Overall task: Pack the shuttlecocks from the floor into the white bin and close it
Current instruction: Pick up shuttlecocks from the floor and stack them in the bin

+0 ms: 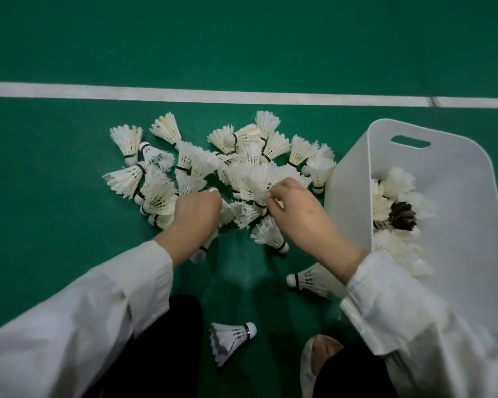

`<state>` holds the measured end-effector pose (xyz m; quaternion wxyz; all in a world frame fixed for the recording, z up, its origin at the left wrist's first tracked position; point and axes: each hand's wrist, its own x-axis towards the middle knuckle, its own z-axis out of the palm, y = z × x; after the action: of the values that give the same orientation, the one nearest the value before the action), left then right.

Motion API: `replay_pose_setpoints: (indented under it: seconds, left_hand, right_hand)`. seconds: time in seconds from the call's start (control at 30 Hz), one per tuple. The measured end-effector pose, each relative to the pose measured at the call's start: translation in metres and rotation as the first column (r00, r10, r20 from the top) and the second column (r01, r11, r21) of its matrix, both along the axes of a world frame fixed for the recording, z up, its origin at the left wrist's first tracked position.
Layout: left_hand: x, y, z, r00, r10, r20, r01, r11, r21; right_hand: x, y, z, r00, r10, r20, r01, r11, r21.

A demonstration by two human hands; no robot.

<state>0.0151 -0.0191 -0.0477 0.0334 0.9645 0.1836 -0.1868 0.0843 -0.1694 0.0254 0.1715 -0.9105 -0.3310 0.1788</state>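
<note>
The shuttlecocks (213, 165) lie piled left of the white bin (414, 182); left hand (197, 212) and right hand (295, 206) each pinch one. Light, feathers fragile, better held near the cork

The left hand (197, 211) covers its own fingertips and whatever they touch in the shuttlecock pile (236, 168). Right of the right hand (295, 206), the picture's edge cuts off the white bin (354, 179), its sleeve (400, 305) hiding the near rim.
</note>
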Motion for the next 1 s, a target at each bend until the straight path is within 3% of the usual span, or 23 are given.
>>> replay_pose_setpoints:
  seconds: [0.1, 0.2, 0.43, 0.53, 0.63, 0.77, 1.0]
  left_hand:
    - [-0.002, 0.011, 0.008, 0.979, 0.108, 0.173, -0.087, 0.988, -0.125]
    - [-0.004, 0.015, 0.038, 0.952, 0.219, 0.215, -0.154, 0.947, -0.283]
    - [0.015, 0.003, 0.129, 0.887, 0.236, 0.396, -0.055, 0.907, -0.418]
    - [0.037, -0.022, 0.158, 0.905, 0.176, 0.387, 0.033, 0.879, -0.477]
    - [0.064, -0.055, 0.179, 0.925, 0.073, 0.373, 0.148, 0.834, -0.531]
    - [0.098, -0.112, 0.189, 0.937, -0.075, 0.342, 0.26, 0.804, -0.535]
    - [0.116, -0.195, 0.147, 0.919, -0.224, 0.325, 0.382, 0.715, -0.586]
  right_hand:
    - [0.009, -0.007, 0.012, 1.0, 0.001, 0.021, -0.001, 1.0, 0.02]
    - [0.02, -0.015, 0.037, 1.0, -0.008, -0.025, 0.008, 1.0, 0.014]
    - [0.054, -0.06, 0.129, 0.996, 0.065, 0.062, -0.062, 0.997, -0.056]
    - [0.06, -0.1, 0.144, 0.997, -0.043, 0.057, 0.047, 0.996, -0.071]
    - [0.059, -0.144, 0.147, 0.98, -0.191, -0.054, 0.188, 0.98, -0.06]
    - [0.06, -0.206, 0.127, 0.946, -0.313, -0.084, 0.296, 0.94, -0.172]
    - [0.048, -0.269, 0.053, 0.924, -0.367, -0.108, 0.297, 0.866, -0.401]
